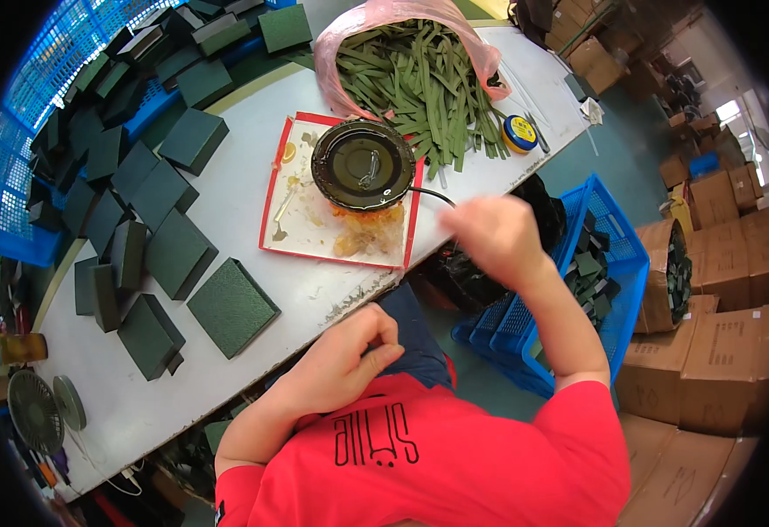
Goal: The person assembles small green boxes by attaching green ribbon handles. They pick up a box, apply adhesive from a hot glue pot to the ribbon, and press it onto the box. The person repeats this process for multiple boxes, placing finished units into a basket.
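My left hand (360, 345) is at the table's front edge, before my red shirt. Its fingers are curled in, the thumb lies alongside, and nothing shows in it. My right hand (497, 239) is closed and slightly blurred, past the table edge to the right of a round dark pot (362, 167). A thin black curved rod (434, 195) runs from the pot's rim to my right hand; whether my fingers grip it is hidden. Dark liquid fills the pot, which stands on a red-rimmed white tray (270, 215) smeared with yellowish residue.
Dark green boxes (233, 307) cover the table's left side. Behind the pot, a pink bag (327, 70) spills green strips (437, 97); a blue-yellow tin (519, 133) stands beside it. Blue crates (617, 290) and cartons (722, 369) stand at right. A small fan (35, 411) is at left.
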The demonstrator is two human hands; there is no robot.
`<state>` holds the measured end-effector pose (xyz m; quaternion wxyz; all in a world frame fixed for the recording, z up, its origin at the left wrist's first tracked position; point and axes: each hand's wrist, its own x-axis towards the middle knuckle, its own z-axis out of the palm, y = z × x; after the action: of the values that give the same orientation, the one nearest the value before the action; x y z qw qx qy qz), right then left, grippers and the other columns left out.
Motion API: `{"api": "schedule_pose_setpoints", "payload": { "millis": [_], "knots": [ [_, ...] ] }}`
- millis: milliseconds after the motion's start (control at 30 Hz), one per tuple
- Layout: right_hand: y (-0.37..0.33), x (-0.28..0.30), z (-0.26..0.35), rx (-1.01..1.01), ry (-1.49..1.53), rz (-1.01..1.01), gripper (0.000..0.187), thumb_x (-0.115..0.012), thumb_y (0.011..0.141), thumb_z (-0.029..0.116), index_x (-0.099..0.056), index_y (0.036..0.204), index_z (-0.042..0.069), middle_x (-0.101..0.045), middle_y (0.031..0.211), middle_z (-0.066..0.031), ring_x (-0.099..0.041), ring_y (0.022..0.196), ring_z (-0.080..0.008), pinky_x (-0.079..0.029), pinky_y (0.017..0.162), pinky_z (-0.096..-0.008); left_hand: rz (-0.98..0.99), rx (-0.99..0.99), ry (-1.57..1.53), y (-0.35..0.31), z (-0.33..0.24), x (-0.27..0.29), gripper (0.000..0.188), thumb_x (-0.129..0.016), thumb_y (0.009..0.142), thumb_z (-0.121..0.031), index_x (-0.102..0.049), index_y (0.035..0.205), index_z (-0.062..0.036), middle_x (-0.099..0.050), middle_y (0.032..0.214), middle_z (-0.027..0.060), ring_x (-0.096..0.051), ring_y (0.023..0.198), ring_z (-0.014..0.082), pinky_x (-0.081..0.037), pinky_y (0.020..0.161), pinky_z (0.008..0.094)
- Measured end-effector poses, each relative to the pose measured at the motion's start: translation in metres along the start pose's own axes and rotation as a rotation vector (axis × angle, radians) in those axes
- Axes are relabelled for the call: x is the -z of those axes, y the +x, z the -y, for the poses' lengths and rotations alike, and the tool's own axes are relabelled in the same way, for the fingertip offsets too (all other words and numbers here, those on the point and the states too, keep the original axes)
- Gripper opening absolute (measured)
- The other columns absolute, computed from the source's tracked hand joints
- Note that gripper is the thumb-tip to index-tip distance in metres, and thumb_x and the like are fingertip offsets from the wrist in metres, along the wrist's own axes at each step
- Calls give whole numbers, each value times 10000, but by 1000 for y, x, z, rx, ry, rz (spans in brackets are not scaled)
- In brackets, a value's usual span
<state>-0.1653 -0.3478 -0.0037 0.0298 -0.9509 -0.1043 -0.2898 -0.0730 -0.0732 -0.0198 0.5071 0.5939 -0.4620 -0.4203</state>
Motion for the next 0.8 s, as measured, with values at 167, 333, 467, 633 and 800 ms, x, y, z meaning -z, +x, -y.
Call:
{"api": "schedule_pose_setpoints", "payload": {
  "millis": [167, 333, 467, 633, 800],
  "knots": [
    [19, -42, -95, -684, 165, -210, 140, -691, 920, 128, -705, 988, 6, -704, 842, -132, -684, 729, -270, -520, 661, -340, 167, -106, 379, -7, 8, -2, 106, -677, 899, -47, -574, 888, -27, -592, 964, 94, -577, 847, 278, -484, 774, 357],
    [43, -77, -158, -970, 125, -190, 418, -644, 947, 389, -717, 934, -22, -726, 839, -190, -703, 787, -339, -531, 741, -411, -359, -300, 465, -29, 14, 13, 178, -750, 797, 2, -594, 863, -51, -625, 988, 95, -600, 902, 301, -487, 790, 376],
    [53, -93, -178, -1087, 27, -42, 592, -609, 917, 561, -722, 901, -20, -724, 842, -230, -711, 855, -382, -538, 793, -441, -665, -250, 744, -58, 22, 45, 239, -758, 714, 60, -592, 845, -50, -602, 845, 96, -583, 868, 302, -458, 790, 394],
    [52, -105, -188, -1097, 7, 66, 527, -672, 868, 512, -737, 885, -11, -734, 849, -210, -720, 859, -350, -543, 801, -430, -819, -72, 891, -83, 39, 63, 285, -793, 746, -85, -629, 974, -34, -620, 1086, 131, -553, 1101, 350, -409, 955, 443],
    [42, -106, -190, -1080, 204, -118, 368, -699, 860, 368, -735, 896, 3, -743, 844, -166, -720, 816, -295, -539, 777, -397, -778, 161, 964, -79, 36, 60, 601, -853, 709, -260, -587, 1203, -45, -420, 1481, 204, -348, 1396, 406, -293, 1124, 528]
  ]
}}
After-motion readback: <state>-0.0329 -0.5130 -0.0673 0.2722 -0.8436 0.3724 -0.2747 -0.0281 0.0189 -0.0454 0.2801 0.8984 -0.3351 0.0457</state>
